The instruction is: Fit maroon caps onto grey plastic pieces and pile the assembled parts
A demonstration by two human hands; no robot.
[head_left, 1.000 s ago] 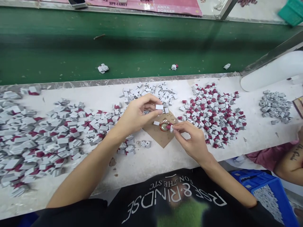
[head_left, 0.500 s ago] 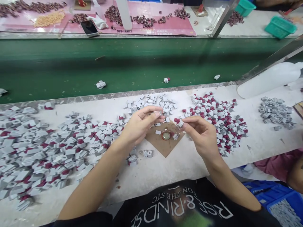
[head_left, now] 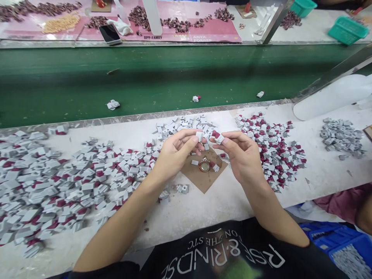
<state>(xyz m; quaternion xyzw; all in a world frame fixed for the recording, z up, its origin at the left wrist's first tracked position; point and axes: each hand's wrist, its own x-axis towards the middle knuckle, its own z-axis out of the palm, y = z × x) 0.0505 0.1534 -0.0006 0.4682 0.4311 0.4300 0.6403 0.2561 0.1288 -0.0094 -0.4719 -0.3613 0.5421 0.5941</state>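
My left hand [head_left: 181, 149] pinches a small light-grey plastic piece [head_left: 199, 135] between thumb and fingertips. Facing it, my right hand [head_left: 241, 153] grips a grey-and-dark-red plastic piece [head_left: 217, 137]. The two pieces are close together, with a narrow gap between them. Below the hands lies a brown cardboard square [head_left: 203, 184]. On it rest a round, metal-rimmed dish [head_left: 204, 166] and a few loose bits. A heap of plain grey pieces [head_left: 186, 123] spreads behind my left hand, and a grey-and-red heap [head_left: 279, 155] lies right of my right hand.
A wide pile of grey-and-red pieces [head_left: 58, 186] covers the bench's left side. Beyond runs a green conveyor belt [head_left: 157, 77] carrying a few pieces. At right are a white bottle [head_left: 325, 99], a grey heap [head_left: 341, 137] and blue crates [head_left: 328, 236]. A phone [head_left: 110, 35] lies across the belt.
My right hand has moved left and up with its grey-and-red piece, towards the one in my left hand. The pieces on the belt have shifted left.
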